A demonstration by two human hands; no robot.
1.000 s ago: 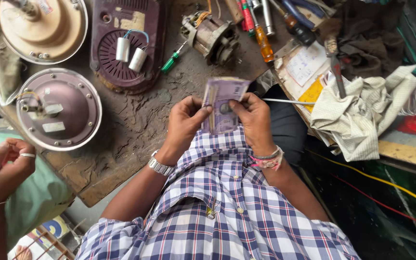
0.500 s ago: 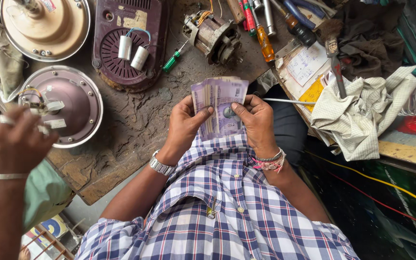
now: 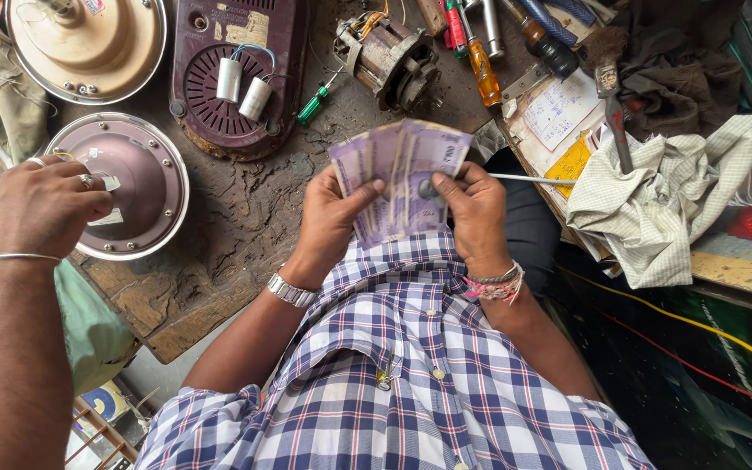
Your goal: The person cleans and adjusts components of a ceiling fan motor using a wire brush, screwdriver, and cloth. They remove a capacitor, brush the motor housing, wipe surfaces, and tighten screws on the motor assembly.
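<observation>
Counting through a fan of purple banknotes (image 3: 402,178) held near the chest, left hand (image 3: 331,218) gripping the stack, right hand (image 3: 473,209) pinching the front note, needing next a thumb-slide

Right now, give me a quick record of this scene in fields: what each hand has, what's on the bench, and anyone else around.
left hand: grips the fanned banknotes from the left, thumb across the front
right hand: holds the same notes from the right
banknotes: purple, spread in a fan above the checked shirt
wooden bench: fan motor housings, two small capacitors, screwdrivers
right side: crumpled cloth with a hammer across it
another person's hand: over a round metal fan cover
</observation>
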